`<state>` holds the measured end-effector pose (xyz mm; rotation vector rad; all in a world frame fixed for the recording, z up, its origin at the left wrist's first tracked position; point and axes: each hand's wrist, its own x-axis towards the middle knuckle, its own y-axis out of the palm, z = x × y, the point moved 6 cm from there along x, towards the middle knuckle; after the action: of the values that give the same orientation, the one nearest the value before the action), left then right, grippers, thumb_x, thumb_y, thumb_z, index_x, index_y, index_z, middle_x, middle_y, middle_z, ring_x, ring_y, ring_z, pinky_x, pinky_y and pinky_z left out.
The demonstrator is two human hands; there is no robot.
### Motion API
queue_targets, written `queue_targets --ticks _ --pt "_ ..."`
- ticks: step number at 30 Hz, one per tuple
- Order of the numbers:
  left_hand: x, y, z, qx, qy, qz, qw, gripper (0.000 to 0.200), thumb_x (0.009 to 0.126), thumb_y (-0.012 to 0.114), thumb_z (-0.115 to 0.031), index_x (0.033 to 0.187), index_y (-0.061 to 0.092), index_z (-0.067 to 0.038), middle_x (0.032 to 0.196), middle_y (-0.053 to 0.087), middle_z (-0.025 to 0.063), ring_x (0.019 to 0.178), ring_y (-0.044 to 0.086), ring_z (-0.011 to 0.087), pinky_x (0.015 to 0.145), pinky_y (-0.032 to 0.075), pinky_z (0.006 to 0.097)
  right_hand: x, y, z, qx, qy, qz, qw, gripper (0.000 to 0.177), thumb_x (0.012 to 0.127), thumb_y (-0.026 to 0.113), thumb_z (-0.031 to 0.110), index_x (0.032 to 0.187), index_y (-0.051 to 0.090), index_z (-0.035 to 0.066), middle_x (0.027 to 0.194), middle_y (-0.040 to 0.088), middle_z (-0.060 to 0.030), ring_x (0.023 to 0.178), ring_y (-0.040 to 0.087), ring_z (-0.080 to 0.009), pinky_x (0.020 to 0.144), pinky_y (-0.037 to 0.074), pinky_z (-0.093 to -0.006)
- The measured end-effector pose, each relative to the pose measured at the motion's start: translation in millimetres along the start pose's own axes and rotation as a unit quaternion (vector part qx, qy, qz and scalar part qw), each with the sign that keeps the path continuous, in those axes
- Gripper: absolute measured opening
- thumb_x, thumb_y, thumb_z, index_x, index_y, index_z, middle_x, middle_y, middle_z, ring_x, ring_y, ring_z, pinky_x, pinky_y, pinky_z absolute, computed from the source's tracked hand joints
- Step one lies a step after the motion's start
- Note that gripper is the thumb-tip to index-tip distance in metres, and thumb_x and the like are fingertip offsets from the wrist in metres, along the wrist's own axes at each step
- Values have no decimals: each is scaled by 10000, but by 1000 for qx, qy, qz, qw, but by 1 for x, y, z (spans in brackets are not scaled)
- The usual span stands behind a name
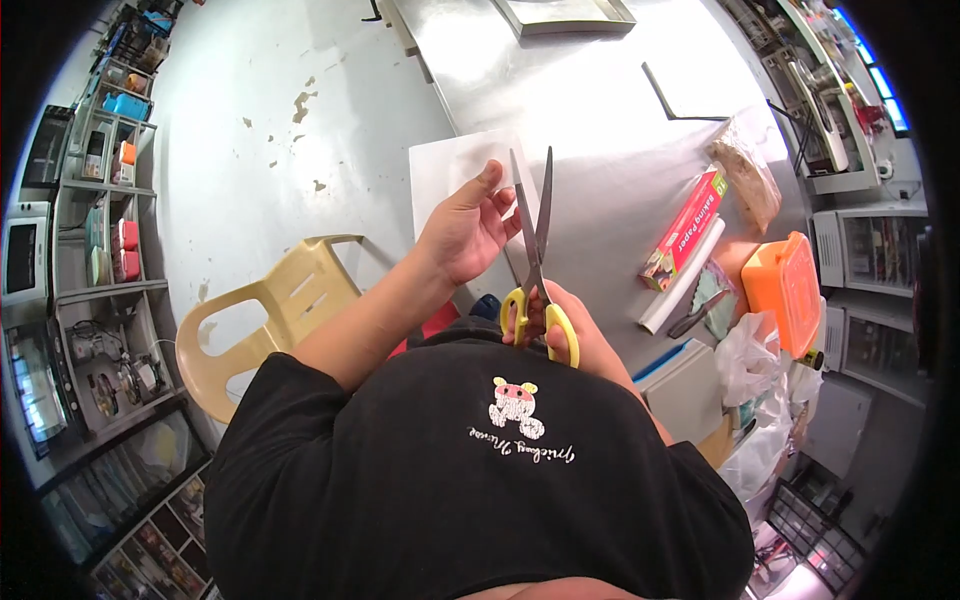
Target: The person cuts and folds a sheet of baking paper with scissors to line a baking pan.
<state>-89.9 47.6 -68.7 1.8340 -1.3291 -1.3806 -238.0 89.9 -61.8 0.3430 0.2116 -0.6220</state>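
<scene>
My right hand [562, 322] is closed around the yellow handles of a pair of scissors [534, 255]. Their dark blades point away from me and stand apart. My left hand [467, 225] is just left of the blades, palm turned up, its thumb and curled fingers at a sheet of white paper [430, 180]. The sheet extends behind that hand and reaches the blades, over the edge of the metal table [590, 180]. Whether the blades touch the paper cannot be made out.
Right of my hands lie a red Baking Paper box [684, 228], a white roll [682, 275], an orange container [782, 293], plastic bags [750, 365] and a bagged brown item [748, 175]. A metal tray [565, 28] sits at the far end. A beige chair [290, 300] stands left.
</scene>
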Motion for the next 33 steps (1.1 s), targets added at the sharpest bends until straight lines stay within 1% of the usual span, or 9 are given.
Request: queue_targets --ticks 7,13,15,19,25,28,30,31,33 --pt "9 -7 1 -6 8 31 999 217 800 716 -320 884 577 -176 805 536 -83 771 499 54 807 418 284 6 0 5 12 4 7 1000 931 605 563 812 1061 454 7 916 567 -90 800 617 -168 701 493 -286" --pt "3 -2 5 -12 -9 41 999 232 800 714 -322 912 589 -161 818 544 -65 806 498 71 824 411 298 9 3 -1 67 -13 13 998 854 665 608 735 1099 439 20 929 563 -88 812 606 -166 716 486 -289" --pt "1 3 6 -11 1 24 1000 285 823 677 -339 927 566 -98 746 562 -2 719 542 139 748 465 317 11 5 4 89 -40 9 995 805 695 615 700 1099 440 27 925 561 -86 809 598 -160 720 482 -286" --pt "5 -4 10 -30 -8 43 999 292 828 671 -338 937 565 -89 757 573 8 734 554 139 753 467 317 11 7 4 101 -41 15 994 779 716 609 685 1100 442 28 916 561 -82 811 593 -156 721 479 -287" --pt "6 -7 7 -35 3 49 998 272 837 658 -337 933 572 -98 801 615 26 771 587 152 791 474 328 11 -4 -4 6 -84 -28 996 720 735 609 667 1059 460 41 850 536 -38 731 547 -122 665 458 -272" --pt "2 -6 7 -19 -1 23 1000 256 839 653 -341 922 577 -111 812 631 31 767 595 150 793 479 334 8 9 13 103 -67 -14 992 687 746 607 656 1022 467 43 827 520 -18 706 505 -101 649 436 -258" --pt "1 -7 12 -28 -28 77 996 244 842 650 -342 912 582 -119 821 638 31 768 600 141 772 483 318 10 11 13 57 -58 -29 996 651 770 607 624 1011 464 37 801 519 -11 699 492 -94 637 427 -250" --pt "-1 -4 12 -29 -29 77 996 244 842 650 -342 912 582 -119 821 638 31 768 600 141 772 483 318 11 10 9 34 -57 -49 997 527 798 636 510 980 483 39 780 530 -10 686 496 -96 626 424 -246" --pt "-6 -6 10 -30 -19 9 999 238 841 652 -342 899 586 -120 826 638 26 778 602 132 736 489 289 8 5 3 0 -21 -47 999 451 797 633 424 974 503 30 777 540 -16 685 500 -96 627 427 -249"
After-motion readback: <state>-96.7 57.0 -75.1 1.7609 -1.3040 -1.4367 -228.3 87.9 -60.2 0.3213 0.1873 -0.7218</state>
